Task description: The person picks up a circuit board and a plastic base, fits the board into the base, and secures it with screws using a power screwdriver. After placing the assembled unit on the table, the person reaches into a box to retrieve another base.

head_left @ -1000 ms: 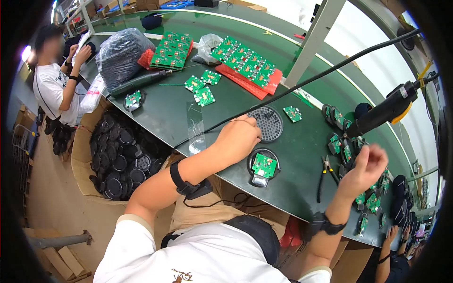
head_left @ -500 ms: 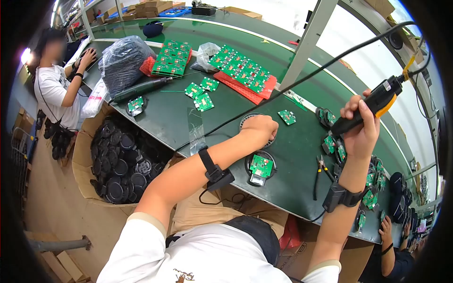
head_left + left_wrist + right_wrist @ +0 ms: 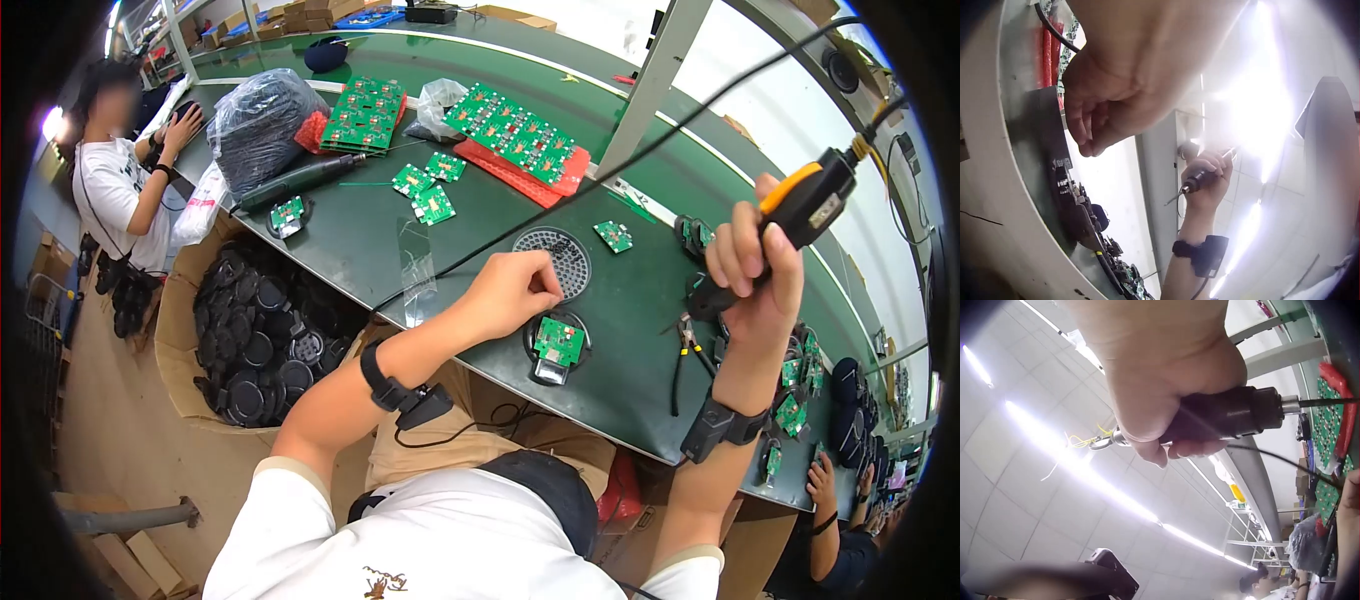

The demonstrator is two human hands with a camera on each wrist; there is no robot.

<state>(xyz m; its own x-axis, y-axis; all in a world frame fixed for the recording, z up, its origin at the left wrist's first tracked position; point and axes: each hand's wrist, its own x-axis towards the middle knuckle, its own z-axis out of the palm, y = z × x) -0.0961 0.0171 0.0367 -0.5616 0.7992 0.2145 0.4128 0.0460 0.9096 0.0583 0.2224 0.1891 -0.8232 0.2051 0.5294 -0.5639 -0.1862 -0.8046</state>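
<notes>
My left hand (image 3: 515, 295) is between a round grey perforated dish (image 3: 575, 270) and a black round housing (image 3: 586, 358), on which a green circuit board (image 3: 558, 340) lies. In the left wrist view, the fingertips (image 3: 1088, 149) come together in a pinch. I cannot tell whether something small is held between them. Raised at the right, my right hand (image 3: 750, 270) grips a black and yellow electric screwdriver (image 3: 815, 200), tilted with its tip end down to the left. The right wrist view shows fingers wrapped around the screwdriver's dark body (image 3: 1229, 415).
Pliers (image 3: 682, 365) lie beside several housings with boards (image 3: 790, 410) at the right. Loose boards (image 3: 433, 204), red bubble wrap (image 3: 520, 178) and another screwdriver (image 3: 305, 183) occupy the back. A black cable (image 3: 640, 165) crosses the bench. A box of black housings (image 3: 260, 350) stands left; another person (image 3: 120, 190) sits beyond.
The right hand has taken hold of the hanging screwdriver and tilted it. My left hand reached over the dish, then drew back toward the housing with its fingertips together.
</notes>
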